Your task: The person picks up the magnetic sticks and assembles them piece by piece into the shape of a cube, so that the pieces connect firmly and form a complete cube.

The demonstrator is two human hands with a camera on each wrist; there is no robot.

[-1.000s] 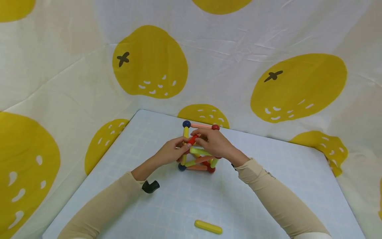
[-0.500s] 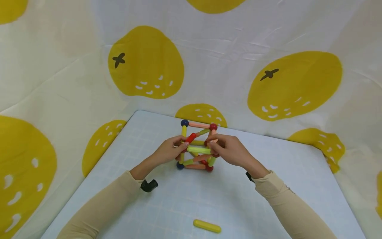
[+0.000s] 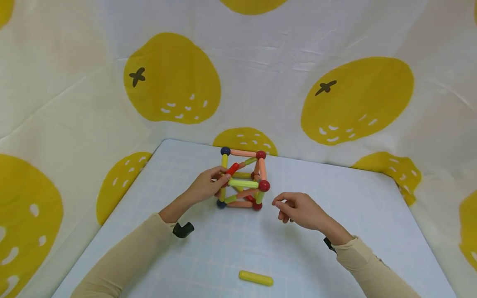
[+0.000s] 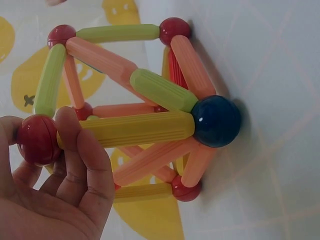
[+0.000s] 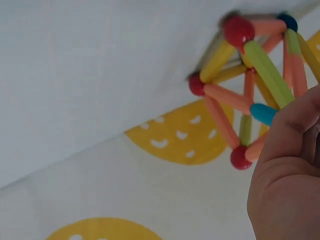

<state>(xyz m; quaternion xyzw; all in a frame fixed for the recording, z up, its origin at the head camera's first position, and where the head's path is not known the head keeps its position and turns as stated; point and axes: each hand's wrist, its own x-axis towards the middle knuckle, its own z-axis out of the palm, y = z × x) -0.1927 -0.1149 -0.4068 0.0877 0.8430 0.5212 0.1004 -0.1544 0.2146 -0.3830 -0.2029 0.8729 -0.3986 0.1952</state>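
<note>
A cube-like frame of magnetic rods and balls [image 3: 243, 183] stands toward the back of the table. At its upper front left corner, my left hand [image 3: 205, 186] grips a red ball [image 4: 37, 140], with fingertips against the top of an upright yellow rod [image 4: 137, 128]. That rod runs down to a dark blue ball [image 4: 217, 121]. In the head view a short red rod [image 3: 232, 169] slants up from the same corner to an orange and green diagonal across the top. My right hand [image 3: 302, 211] hovers right of the frame, apart from it, fingers loosely bent, holding nothing visible.
A loose yellow rod [image 3: 256, 278] lies near the front of the pale table [image 3: 193, 265]. Behind the table hangs a white cloth printed with yellow fruit [image 3: 171, 78]. A black wrist strap part [image 3: 183, 230] sticks out below the left wrist.
My right hand has drawn away from the red rod and the frame's top, back and to the right. The left hand keeps its place at the upper front left corner.
</note>
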